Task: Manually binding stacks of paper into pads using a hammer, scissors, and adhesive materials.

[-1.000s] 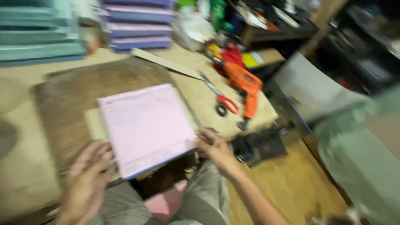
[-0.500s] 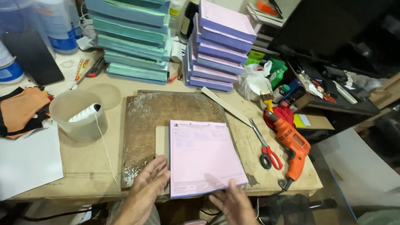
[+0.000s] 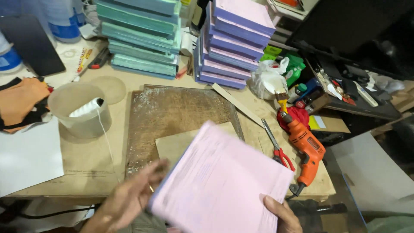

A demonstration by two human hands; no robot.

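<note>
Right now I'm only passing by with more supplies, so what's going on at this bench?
A person holds a pink stack of paper in both hands, the left hand at its left edge and the right hand at its lower right corner, tilted above a worn wooden board. An orange drill and red-handled scissors lie to the right.

Pale pink paper stack [image 3: 222,185], orange drill [image 3: 305,149], red-handled scissors [image 3: 278,149], teal book pile [image 3: 142,36], purple book pile [image 3: 235,43]
</note>
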